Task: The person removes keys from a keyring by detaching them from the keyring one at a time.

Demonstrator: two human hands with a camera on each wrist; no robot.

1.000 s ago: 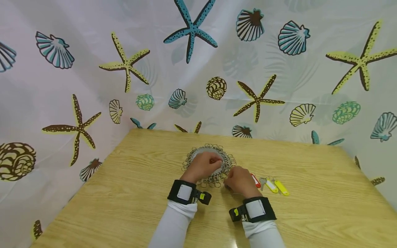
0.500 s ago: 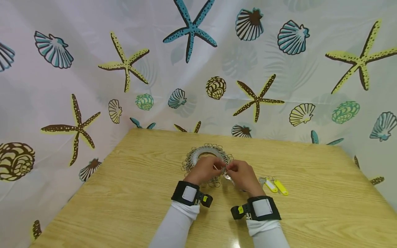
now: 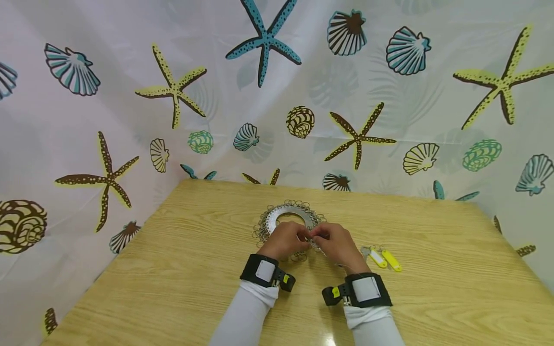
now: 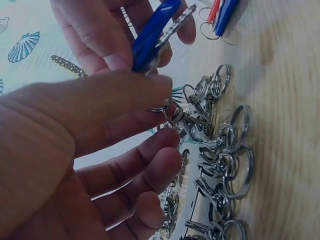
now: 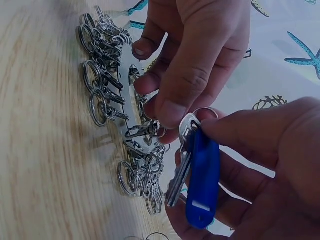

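Note:
A flat silver metal ring point(image 3: 273, 218) lies on the table, fringed with swivel clasps that carry split rings point(image 4: 240, 172). My left hand point(image 3: 285, 240) is at its near right edge, thumb and forefinger pinching the end of one swivel clasp point(image 5: 142, 131). Close against it, my right hand point(image 3: 339, 244) pinches a split ring point(image 5: 206, 111) between thumb and forefinger. From that ring hang a silver key point(image 5: 180, 175) and a blue key tag point(image 5: 204, 180). Fingertips of both hands nearly meet; whether the clasp and split ring are linked is hidden by the fingers.
Two yellow key tags point(image 3: 391, 260), with a key point(image 3: 366, 252) beside them, lie right of my right hand. In the left wrist view, a red tag point(image 4: 214, 10) and another blue tag point(image 4: 227, 17) lie on the wooden table point(image 3: 195, 269). A patterned curtain point(image 3: 242, 110) stands behind.
My right hand has come up and left from the table by the tags to meet my left hand. The left hand has lowered slightly and moved right, uncovering the metal ring's centre.

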